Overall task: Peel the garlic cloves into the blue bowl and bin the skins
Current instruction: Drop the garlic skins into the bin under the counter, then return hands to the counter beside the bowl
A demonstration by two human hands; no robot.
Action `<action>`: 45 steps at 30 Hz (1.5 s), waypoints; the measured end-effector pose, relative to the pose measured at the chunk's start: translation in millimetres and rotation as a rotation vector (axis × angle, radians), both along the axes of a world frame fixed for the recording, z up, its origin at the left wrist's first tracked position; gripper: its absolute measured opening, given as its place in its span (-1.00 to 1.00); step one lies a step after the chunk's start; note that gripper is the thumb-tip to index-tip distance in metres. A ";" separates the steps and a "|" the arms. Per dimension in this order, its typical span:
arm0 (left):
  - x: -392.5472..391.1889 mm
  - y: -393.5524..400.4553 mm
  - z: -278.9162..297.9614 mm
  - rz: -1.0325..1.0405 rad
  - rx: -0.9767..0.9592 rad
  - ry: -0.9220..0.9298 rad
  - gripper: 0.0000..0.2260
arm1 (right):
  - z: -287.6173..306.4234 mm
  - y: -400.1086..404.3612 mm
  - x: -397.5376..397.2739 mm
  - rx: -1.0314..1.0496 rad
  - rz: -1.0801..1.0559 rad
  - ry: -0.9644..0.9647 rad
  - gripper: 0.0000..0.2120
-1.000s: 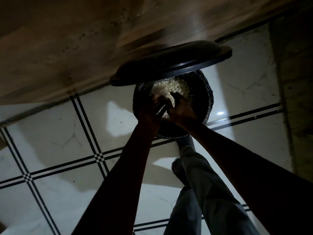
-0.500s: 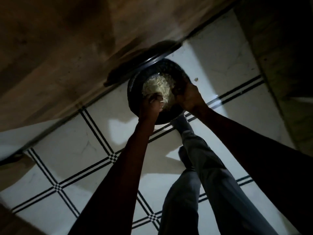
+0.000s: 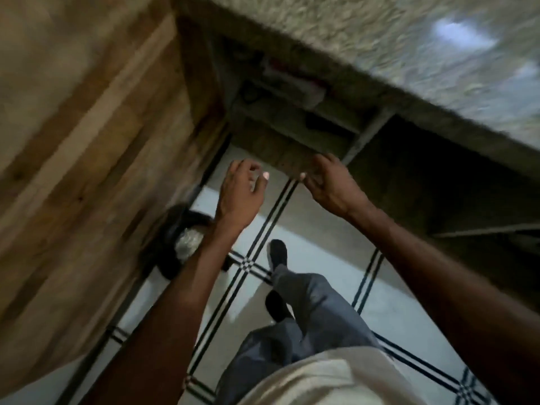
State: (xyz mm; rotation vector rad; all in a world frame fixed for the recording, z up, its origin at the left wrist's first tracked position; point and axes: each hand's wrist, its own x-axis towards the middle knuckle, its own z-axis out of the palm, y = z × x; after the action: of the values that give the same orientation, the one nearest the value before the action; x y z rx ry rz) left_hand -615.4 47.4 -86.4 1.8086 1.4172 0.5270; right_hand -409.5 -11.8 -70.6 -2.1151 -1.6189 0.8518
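1. Garlic skins (image 3: 189,242) show as a pale heap inside the dark round bin (image 3: 166,252), which stands on the tiled floor (image 3: 306,220) at the lower left, against the wooden cabinet (image 3: 87,159); the left forearm crosses in front of the bin's right side, so part of its rim is hidden.
2. Left hand (image 3: 239,194) hangs above the floor, up and to the right of the bin and apart from it; its fingers are spread and loosely bent and it holds nothing.
3. Right hand (image 3: 330,185) is level with the left, a clear gap between the two; its fingers are loosely curled, the thumb points toward the left hand, and nothing is in its grasp.
4. Both hands lie in front of the lower edge of an open shelf unit (image 3: 292,121) under the speckled stone tabletop (image 3: 380,45); blurred things lie on the shelves, too smeared to name.
5. The floor is pale tile crossed by dark double lines; the person's grey trousers (image 3: 306,317) and dark feet (image 3: 277,252) show below the hands, one foot ahead of the other, with a light shirt (image 3: 321,381) at the bottom edge.
6. The whole view is motion-blurred; no cloves and no blue bowl can be made out.
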 end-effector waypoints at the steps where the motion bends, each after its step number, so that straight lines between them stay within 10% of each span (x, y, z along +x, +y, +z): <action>1: 23.9 3.0 17.3 -0.070 0.036 0.007 -0.83 | 19.3 -12.6 25.1 0.042 -0.062 -0.020 -0.58; 12: 304.7 -7.8 145.2 -0.650 0.263 -0.013 -0.90 | 139.0 -157.4 251.6 0.273 -0.624 -0.058 -0.57; 24: 566.7 -32.0 104.0 -0.794 0.225 0.129 -0.78 | 99.4 -204.9 498.5 0.181 -0.778 -0.049 -0.77; 38: 634.8 15.5 63.1 -0.639 0.116 0.138 -0.82 | 37.6 -126.7 605.4 0.116 -0.496 -0.210 -0.91; 45: 658.1 48.7 63.3 -0.509 0.018 0.010 -0.83 | 83.6 -113.7 603.4 0.248 -0.773 0.201 -0.98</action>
State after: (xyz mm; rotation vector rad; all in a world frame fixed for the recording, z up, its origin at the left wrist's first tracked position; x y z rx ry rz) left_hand 42.7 96.1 -23.1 2.0890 0.9031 0.2642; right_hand 193.9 -125.6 13.0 -2.1232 -0.6557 0.5374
